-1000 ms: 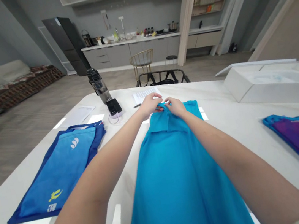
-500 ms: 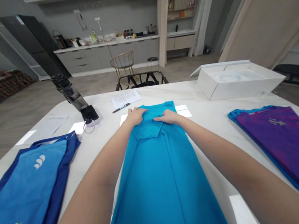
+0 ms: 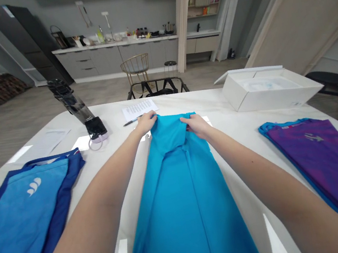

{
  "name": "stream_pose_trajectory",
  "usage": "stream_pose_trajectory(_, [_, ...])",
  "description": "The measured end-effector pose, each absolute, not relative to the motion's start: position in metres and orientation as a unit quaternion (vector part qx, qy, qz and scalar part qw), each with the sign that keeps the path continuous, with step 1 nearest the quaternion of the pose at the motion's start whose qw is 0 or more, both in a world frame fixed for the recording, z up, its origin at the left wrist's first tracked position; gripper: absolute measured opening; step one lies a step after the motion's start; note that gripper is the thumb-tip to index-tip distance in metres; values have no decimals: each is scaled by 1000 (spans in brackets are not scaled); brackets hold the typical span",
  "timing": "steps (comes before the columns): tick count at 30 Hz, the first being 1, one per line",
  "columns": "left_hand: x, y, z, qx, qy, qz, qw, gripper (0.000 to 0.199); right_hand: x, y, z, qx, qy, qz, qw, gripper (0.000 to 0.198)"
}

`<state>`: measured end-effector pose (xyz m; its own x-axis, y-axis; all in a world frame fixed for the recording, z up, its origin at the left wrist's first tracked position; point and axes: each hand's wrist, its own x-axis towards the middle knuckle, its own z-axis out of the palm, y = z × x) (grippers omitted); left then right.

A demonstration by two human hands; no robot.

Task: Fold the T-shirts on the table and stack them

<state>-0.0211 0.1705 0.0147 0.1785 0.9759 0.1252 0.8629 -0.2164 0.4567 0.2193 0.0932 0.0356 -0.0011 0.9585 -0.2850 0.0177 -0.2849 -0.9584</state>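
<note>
A bright blue shirt (image 3: pixel 182 202) lies lengthwise on the white table in front of me, its sides folded inward. My left hand (image 3: pixel 147 122) pinches the far left corner of the cloth. On the right, my right hand (image 3: pixel 197 125) grips a fold near the far end between thumb and fingers. Between the two hands the fabric is slightly lifted and wrinkled. The shirt's near end runs out of the bottom of the view.
At left lie folded blue shirts (image 3: pixel 30 212); at right, a folded purple shirt (image 3: pixel 328 159) on blue cloth. Farther back are a clear black-topped device (image 3: pixel 79 109), a printed sheet (image 3: pixel 140 109), a pen (image 3: pixel 131 121) and an open white box (image 3: pixel 270 89). A chair (image 3: pixel 157 87) stands beyond the table.
Both hands have closed on the shirt's far end, where they lay flatter before. The cloth there has been raised and pulled taut, and the left hand has moved slightly left and away.
</note>
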Motion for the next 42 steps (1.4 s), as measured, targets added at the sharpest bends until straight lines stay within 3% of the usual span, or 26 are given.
stream_pose_trajectory(3, [-6, 172, 17, 750, 600, 240, 141, 25, 228, 98, 46, -547, -343, 615, 453, 6])
stream_pose_trajectory(8, [17, 171, 1, 748, 632, 173, 102, 29, 243, 115, 38, -617, -265, 611, 420, 17])
stream_pose_trajectory(14, [23, 160, -11, 753, 644, 120, 58, 32, 259, 118, 15, -651, -304, 616, 323, 32])
stream_pose_trajectory(18, [26, 156, -12, 743, 653, 141, 39, 34, 268, 106, 15, -622, -356, 651, 248, 30])
stream_pose_trajectory(23, [30, 154, -13, 726, 666, 171, 24, 36, 267, 94, 17, -627, -407, 603, 279, 36])
stream_pose_trajectory(27, [32, 149, -13, 717, 675, 173, 12, 36, 266, 95, 13, -654, -450, 522, 313, 31])
stream_pose_trajectory(32, [38, 130, -10, 762, 617, 195, -25, 43, 272, 95, 10, -746, -574, 307, 142, 41])
stream_pose_trajectory(35, [45, 117, -12, 826, 531, 188, -17, 45, 273, 92, 13, -751, -627, 187, 86, 45])
stream_pose_trajectory(42, [52, 101, -38, 842, 526, 107, 57, 61, 252, 74, 3, -639, -760, 4, 117, 42])
